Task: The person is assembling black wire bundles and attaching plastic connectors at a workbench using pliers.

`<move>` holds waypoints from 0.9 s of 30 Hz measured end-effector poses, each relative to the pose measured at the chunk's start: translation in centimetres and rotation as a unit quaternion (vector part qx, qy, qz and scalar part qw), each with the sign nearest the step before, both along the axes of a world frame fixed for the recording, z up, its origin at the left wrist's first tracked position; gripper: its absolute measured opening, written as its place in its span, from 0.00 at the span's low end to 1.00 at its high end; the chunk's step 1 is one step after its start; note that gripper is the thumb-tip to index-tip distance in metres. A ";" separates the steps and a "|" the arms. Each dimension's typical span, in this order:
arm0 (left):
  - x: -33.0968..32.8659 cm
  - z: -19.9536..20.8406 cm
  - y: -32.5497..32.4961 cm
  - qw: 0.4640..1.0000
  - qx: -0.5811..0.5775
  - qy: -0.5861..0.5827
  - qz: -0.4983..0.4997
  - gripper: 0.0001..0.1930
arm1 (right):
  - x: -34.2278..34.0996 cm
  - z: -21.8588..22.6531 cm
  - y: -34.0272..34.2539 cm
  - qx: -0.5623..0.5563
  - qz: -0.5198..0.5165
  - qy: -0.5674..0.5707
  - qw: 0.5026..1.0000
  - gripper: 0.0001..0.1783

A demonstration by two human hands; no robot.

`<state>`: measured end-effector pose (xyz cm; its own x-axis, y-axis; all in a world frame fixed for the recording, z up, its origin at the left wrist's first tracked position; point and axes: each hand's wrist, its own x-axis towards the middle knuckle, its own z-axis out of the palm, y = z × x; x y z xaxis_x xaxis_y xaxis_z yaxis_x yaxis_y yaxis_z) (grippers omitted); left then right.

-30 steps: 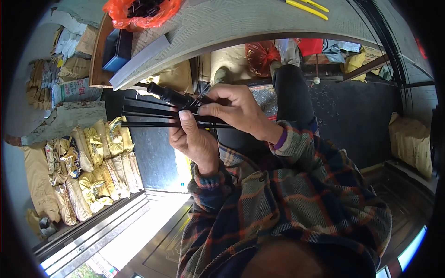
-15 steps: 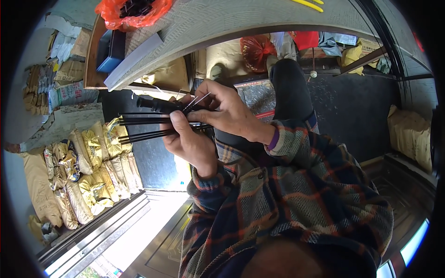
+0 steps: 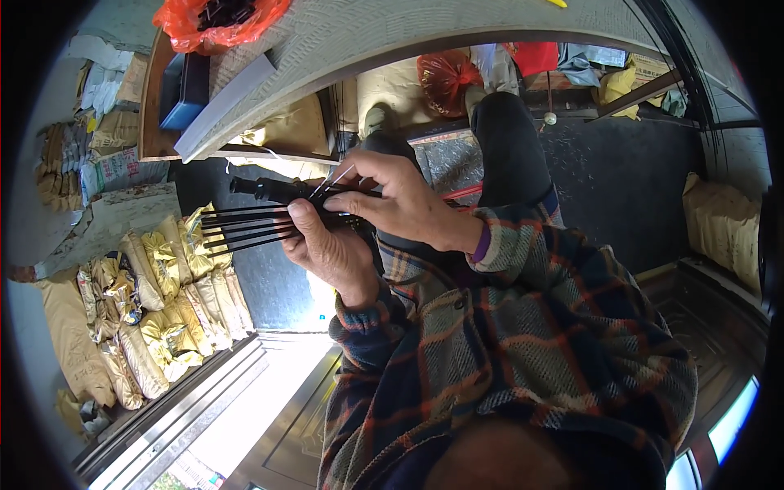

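Note:
My left hand [image 3: 333, 255] is closed around a bundle of thin black rods [image 3: 245, 214], which look like the ribs of an umbrella frame. Their free ends fan out to the left. Beside the rods lies a thicker black shaft [image 3: 271, 189] with a stepped end, part of the same piece. From the right, my right hand [image 3: 404, 200] pinches the piece near its middle, thumb almost meeting the left thumb. Thin shiny wires [image 3: 333, 177] stick out by the right fingertips. Fingers cover most of the join between rods and shaft.
A curved grey table edge [image 3: 343, 69] runs ahead of my hands. On it sits a red plastic bag [image 3: 184, 28] with dark small parts; a blue box [image 3: 184, 91] stands in a wooden drawer. Wrapped bundles [image 3: 163, 306] fill the left side. Below hangs a red bag [image 3: 445, 82].
Both hands and the black piece have shifted slightly left in view. The rods are spread more evenly apart. The hold of both hands stays the same.

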<state>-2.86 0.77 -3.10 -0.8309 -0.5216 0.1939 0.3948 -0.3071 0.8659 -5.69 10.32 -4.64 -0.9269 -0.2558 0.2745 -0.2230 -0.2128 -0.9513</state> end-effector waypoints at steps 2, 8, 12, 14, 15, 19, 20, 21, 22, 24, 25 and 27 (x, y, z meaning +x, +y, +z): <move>0.1 -0.3 -0.2 1.000 0.009 -0.007 0.011 0.17 | 0.2 -0.1 -0.3 0.034 -0.033 0.050 0.998 0.13; 0.5 0.1 0.0 0.997 -0.054 -0.001 0.048 0.18 | -0.4 0.1 -0.3 0.016 -0.002 0.031 0.999 0.13; 0.2 0.2 0.6 0.997 -0.039 -0.010 0.067 0.18 | -1.1 0.2 0.2 -0.044 0.081 -0.045 0.995 0.12; 0.3 0.5 1.0 0.997 -0.045 -0.007 0.065 0.19 | -1.2 0.2 0.3 -0.053 0.101 -0.043 0.993 0.12; 0.3 0.8 1.4 0.997 -0.045 -0.008 0.065 0.19 | -1.1 0.3 0.3 -0.053 0.101 -0.043 0.993 0.12; 0.0 0.7 1.7 0.999 -0.024 -0.023 0.019 0.21 | -0.3 0.7 0.3 -0.081 0.043 -0.053 0.994 0.11; 0.1 0.4 1.4 0.999 -0.023 -0.036 0.004 0.23 | -0.1 0.7 0.1 -0.075 0.015 -0.034 0.996 0.10; 0.2 0.3 1.2 0.999 -0.024 -0.036 0.007 0.23 | 0.1 0.4 -0.2 -0.076 0.018 -0.035 0.996 0.10; 0.3 0.2 1.2 0.999 -0.014 -0.041 0.024 0.23 | 0.3 0.0 -0.6 -0.079 0.014 -0.023 0.997 0.10; 0.6 0.4 1.1 0.999 -0.021 -0.028 -0.019 0.25 | 0.5 0.0 -0.6 -0.079 0.004 -0.011 0.997 0.10; 0.6 0.5 1.4 0.999 -0.018 -0.028 -0.024 0.25 | 0.5 0.3 -0.3 -0.085 0.001 -0.007 0.996 0.09; 0.4 0.2 1.4 0.999 -0.043 -0.005 -0.001 0.24 | 0.3 0.3 -0.2 -0.095 0.005 -0.002 0.995 0.09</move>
